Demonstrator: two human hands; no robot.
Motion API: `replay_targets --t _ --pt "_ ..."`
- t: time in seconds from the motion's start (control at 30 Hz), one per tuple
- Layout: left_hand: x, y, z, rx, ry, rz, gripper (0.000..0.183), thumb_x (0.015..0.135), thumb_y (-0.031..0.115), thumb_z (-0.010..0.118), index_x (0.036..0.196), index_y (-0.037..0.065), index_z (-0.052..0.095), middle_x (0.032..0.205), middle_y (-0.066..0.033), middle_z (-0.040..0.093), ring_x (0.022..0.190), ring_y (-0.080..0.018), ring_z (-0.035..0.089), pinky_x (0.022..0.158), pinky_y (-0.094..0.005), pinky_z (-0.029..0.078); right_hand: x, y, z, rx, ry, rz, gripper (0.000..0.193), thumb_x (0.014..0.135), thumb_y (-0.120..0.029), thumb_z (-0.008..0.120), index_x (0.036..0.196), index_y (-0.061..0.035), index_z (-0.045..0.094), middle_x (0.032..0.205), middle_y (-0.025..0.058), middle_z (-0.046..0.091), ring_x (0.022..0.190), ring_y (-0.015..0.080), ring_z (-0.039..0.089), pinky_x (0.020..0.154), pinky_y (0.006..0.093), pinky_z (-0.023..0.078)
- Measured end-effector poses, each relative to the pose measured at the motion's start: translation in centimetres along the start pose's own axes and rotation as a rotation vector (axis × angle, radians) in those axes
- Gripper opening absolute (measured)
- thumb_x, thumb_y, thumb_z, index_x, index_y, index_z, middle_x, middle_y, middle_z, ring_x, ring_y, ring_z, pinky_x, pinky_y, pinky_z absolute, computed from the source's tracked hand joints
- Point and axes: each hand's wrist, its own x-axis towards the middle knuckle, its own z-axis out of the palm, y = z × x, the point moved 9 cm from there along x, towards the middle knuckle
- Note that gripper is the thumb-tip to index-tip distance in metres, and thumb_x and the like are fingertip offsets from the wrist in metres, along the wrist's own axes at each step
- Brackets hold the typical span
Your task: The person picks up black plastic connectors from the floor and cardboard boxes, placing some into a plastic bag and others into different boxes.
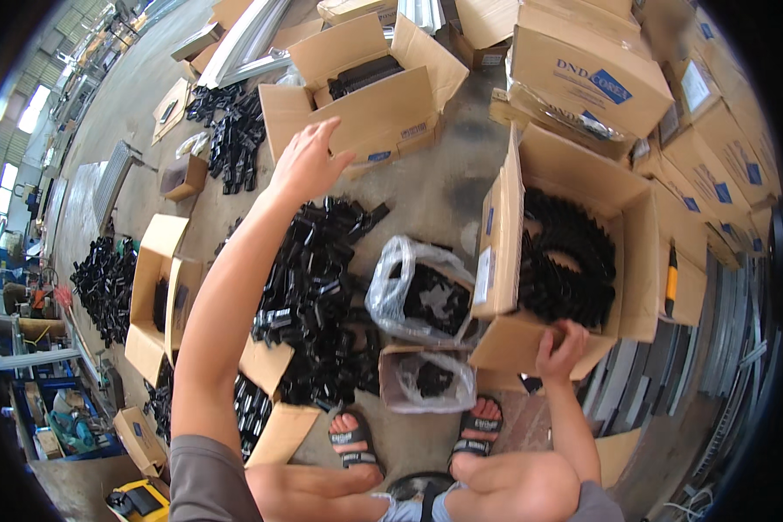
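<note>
My left hand is stretched out over the floor, its fingers apart and holding nothing. Just beyond it stands an open cardboard box with long black parts inside. My right hand has its fingers curled over the near flap of another open cardboard box. Black ribbed parts lie in curved rows in that box. Below my left hand spreads a heap of small black plastic pieces. A clear plastic bag with black pieces sits between the heap and the right-hand box.
A small carton lined with plastic stands by my feet. Stacked closed cartons rise at the far right, above metal bars. More black piles and an open box lie to the left. A yellow-handled tool rests on cardboard.
</note>
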Motion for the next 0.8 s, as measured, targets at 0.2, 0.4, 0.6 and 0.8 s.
replay_targets --t 0.2,0.4,0.6,0.8 --pt "12.6 -3.2 8.0 0.15 0.064 -0.139 0.076 0.079 0.034 0.087 0.142 0.005 0.055 0.133 -0.0188 0.066 0.126 -0.0353 0.062 0.107 -0.0461 0.049 -0.5 0.2 1.1 0.019 0.007 -0.044 0.028 0.095 -0.03 0.062 0.106 -0.0072 0.05 0.094 0.0135 0.062 0.085 0.0326 0.059 0.084 0.0479 0.042" --pt "11.1 4.1 15.5 0.424 -0.308 -0.059 0.028 0.081 0.015 0.076 0.106 0.001 0.076 0.112 -0.0145 0.073 0.11 -0.0279 0.07 0.095 -0.0392 0.056 -0.5 0.2 1.3 -0.062 0.045 -0.06 0.036 0.103 -0.041 0.051 0.097 -0.0055 0.049 0.082 0.0129 0.058 0.077 0.0316 0.053 0.079 0.0461 0.04" --pt "4.9 5.7 17.4 0.385 0.007 0.144 0.024 0.078 0.007 0.069 0.099 0.0 0.076 0.098 -0.0101 0.069 0.097 -0.0273 0.07 0.089 -0.0393 0.056 0.0 0.1 2.1 -0.089 0.025 -0.082 0.036 0.102 -0.041 0.049 0.094 -0.006 0.051 0.082 0.0132 0.057 0.076 0.032 0.052 0.079 0.0463 0.039" --pt "4.8 6.0 14.0 0.227 0.018 0.149 0.026 0.082 0.018 0.073 0.104 0.003 0.078 0.088 -0.0112 0.069 0.091 -0.0287 0.069 0.085 -0.0407 0.053 0.0 0.7 2.2 -0.092 -0.01 -0.072 0.036 0.101 -0.042 0.05 0.098 -0.0061 0.053 0.084 0.0131 0.056 0.079 0.0326 0.054 0.08 0.047 0.039"
